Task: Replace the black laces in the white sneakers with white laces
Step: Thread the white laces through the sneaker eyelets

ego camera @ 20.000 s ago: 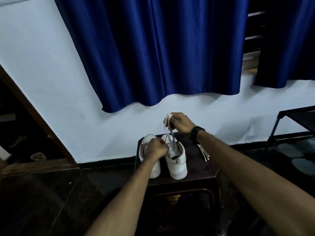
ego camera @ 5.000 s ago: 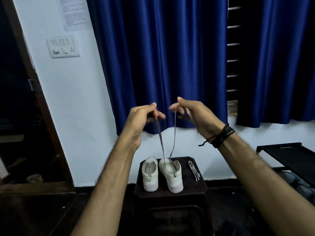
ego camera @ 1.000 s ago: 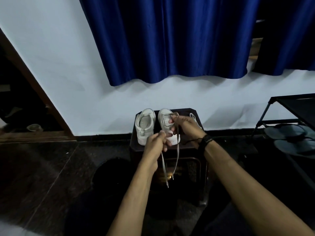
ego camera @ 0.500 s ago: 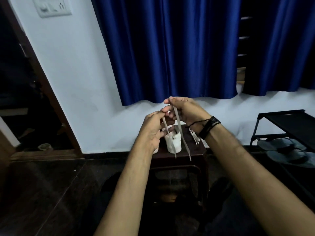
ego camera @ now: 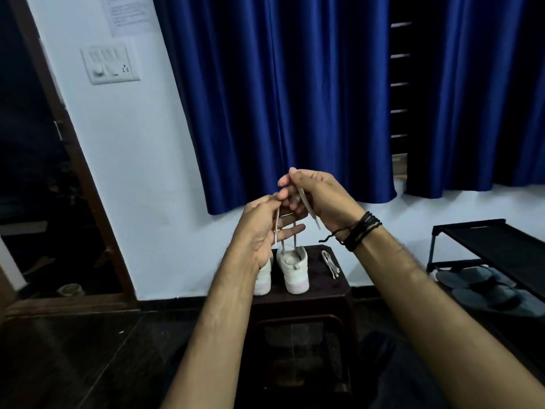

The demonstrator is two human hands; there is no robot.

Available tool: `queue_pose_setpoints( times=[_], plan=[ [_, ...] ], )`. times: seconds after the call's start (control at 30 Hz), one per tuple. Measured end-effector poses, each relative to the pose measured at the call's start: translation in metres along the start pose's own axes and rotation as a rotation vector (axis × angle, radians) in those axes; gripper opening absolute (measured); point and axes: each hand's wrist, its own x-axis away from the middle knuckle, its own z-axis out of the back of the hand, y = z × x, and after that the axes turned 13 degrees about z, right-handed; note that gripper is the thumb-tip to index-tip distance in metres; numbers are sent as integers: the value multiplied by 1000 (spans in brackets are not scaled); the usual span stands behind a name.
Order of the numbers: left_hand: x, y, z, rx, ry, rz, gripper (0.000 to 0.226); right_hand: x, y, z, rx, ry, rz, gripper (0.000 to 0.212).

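Two hands pinch the white lace (ego camera: 295,236) ends above the right sneaker (ego camera: 292,268); left hand (ego camera: 259,228) at 9 o'clock, right hand (ego camera: 317,202) at 3. Uneven pulling, seemingly, could tip it off the table (ego camera: 330,286).

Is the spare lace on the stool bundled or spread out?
Bundled. The spare lace lies folded in a narrow bunch on the stool, right of the sneakers, untouched.

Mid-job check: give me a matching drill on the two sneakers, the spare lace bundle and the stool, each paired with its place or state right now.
Things:
1. right sneaker
2. left sneaker
3. spare lace bundle
4. stool

Places or states:
A. lies loose on the stool top, right of both shoes
B. partly hidden behind the left hand
C. dark, carries both shoes
D. white lace rises from it to the hands

Pairs: 1-D, 2-B, 3-A, 4-C
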Motion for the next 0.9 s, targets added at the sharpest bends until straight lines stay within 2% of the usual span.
queue_pose_setpoints(
  times=[0.1,0.17,0.3,0.43,0.53,0.57,0.6,0.67,0.7,0.73,0.83,0.9],
  plan=[
    [1,-4,-3,-55,23,23,22,6,1,0,353,-36,156,40],
    [1,-8,-4,-106,34,17,25,10,2,3,483,-45,239,46],
    [1,-11,-3,-167,3,0,33,19,2,8,444,-214,286,46],
    [-6,-15,0,190,-145,111,41,23,4,12,431,-373,282,34],
    [-12,-22,6,228,-41,155,41,36,19,24,394,-494,235,23],
    [-14,-26,8,205,13,154,39,41,28,31,364,-512,187,27],
    [-16,-30,9,207,44,136,34,44,41,37,317,-508,101,41],
    [-19,-40,9,222,18,95,29,45,73,49,192,-334,-193,83],
    [-20,-45,9,197,-31,82,29,44,99,55,97,-212,-352,96],
    [-21,-52,9,138,-97,73,31,43,119,58,-22,-122,-476,98],
    [-22,-75,15,-218,-346,118,35,40,169,53,-438,10,-667,73],
    [-24,-91,27,-619,-568,181,31,36,190,51,-456,113,-772,65]
  ],
)
